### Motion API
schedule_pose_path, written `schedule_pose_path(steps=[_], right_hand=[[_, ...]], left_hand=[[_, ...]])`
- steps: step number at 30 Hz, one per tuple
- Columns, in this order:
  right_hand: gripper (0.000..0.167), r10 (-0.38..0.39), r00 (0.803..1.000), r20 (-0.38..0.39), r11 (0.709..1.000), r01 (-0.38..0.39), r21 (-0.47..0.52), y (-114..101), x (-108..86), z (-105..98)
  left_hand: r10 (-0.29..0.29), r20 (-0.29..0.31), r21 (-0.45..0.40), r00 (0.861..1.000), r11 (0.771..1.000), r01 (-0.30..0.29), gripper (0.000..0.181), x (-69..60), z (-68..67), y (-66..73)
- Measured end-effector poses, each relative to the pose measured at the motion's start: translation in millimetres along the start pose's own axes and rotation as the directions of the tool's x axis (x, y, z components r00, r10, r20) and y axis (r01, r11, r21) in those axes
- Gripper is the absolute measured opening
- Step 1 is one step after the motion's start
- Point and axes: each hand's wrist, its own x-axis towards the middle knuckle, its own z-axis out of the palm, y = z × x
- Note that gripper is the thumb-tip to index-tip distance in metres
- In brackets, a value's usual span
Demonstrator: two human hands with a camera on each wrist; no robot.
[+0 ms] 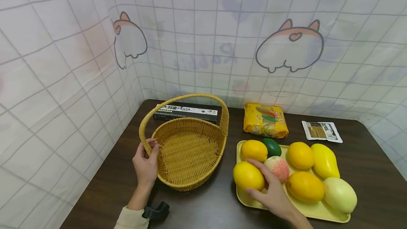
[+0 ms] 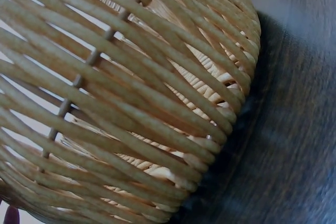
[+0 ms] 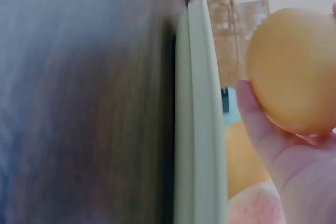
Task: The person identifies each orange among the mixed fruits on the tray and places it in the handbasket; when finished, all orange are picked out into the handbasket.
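Note:
In the head view my left hand (image 1: 147, 162) grips the left side of the wicker basket (image 1: 190, 151), at the foot of its handle. The basket holds nothing. My right hand (image 1: 273, 190) holds a yellow-orange fruit (image 1: 248, 176) between thumb and fingers over the left edge of the yellow tray (image 1: 318, 215). Beside it lie a peach (image 1: 277, 169) and another orange fruit (image 1: 254, 150). Basket weave (image 2: 126, 87) fills most of the left wrist view. From the right wrist, the held fruit (image 3: 294, 71) appears above the tray rim (image 3: 202, 119), with the hand (image 3: 299, 166) around its underside.
The tray also carries a green fruit (image 1: 271, 147), a yellow mango (image 1: 325, 160), a pale green fruit (image 1: 340, 195) and more orange ones. Behind stand a pasta box (image 1: 186, 112), a yellow packet (image 1: 265, 120) and a white pouch (image 1: 322, 131). A black strap (image 1: 155, 211) is near my left wrist.

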Motion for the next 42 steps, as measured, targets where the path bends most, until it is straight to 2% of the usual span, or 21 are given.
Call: schedule_pose_path(steps=[6,14,18,21,25,29,36,42], right_hand=[[0.066,-0.036,0.999,0.013,0.999,0.036,0.04,-11.7,7.5,1.3],[0.065,-0.058,0.998,0.0,0.992,0.058,0.11,-28.0,32.3,12.0],[0.064,-0.065,0.998,0.019,0.982,0.06,0.181,-35.8,45.6,21.5],[0.064,-0.106,0.993,0.043,0.968,0.094,0.234,-40.3,55.7,28.0],[0.063,-0.158,0.985,0.066,0.955,0.135,0.265,-43.4,67.3,36.7],[0.063,-0.177,0.981,0.084,0.946,0.145,0.291,-45.8,76.5,46.3],[0.064,-0.192,0.972,0.135,0.945,0.146,0.292,-46.6,92.7,62.9],[0.064,-0.184,0.968,0.171,0.966,0.145,0.216,-48.5,103.7,76.8]], left_hand=[[0.003,0.008,-0.021,1.0,1.0,-0.003,0.02,-0.2,2.5,-0.7],[-0.007,0.011,-0.043,1.0,0.999,0.008,0.022,0.3,-0.6,-3.9],[-0.019,0.015,-0.045,1.0,0.999,0.02,0.023,0.1,-1.6,-4.6],[-0.018,0.016,-0.043,1.0,0.999,0.019,0.023,0.1,-1.2,-5.0],[-0.014,0.013,-0.049,1.0,0.999,0.015,0.022,0.3,-0.9,-5.3],[-0.016,0.014,-0.061,1.0,0.998,0.016,0.023,0.6,-1.1,-5.2],[-0.023,0.017,-0.065,1.0,0.998,0.024,0.023,0.6,-1.2,-4.6],[-0.027,0.017,-0.062,0.999,0.998,0.028,0.024,0.3,-1.4,-3.2]])
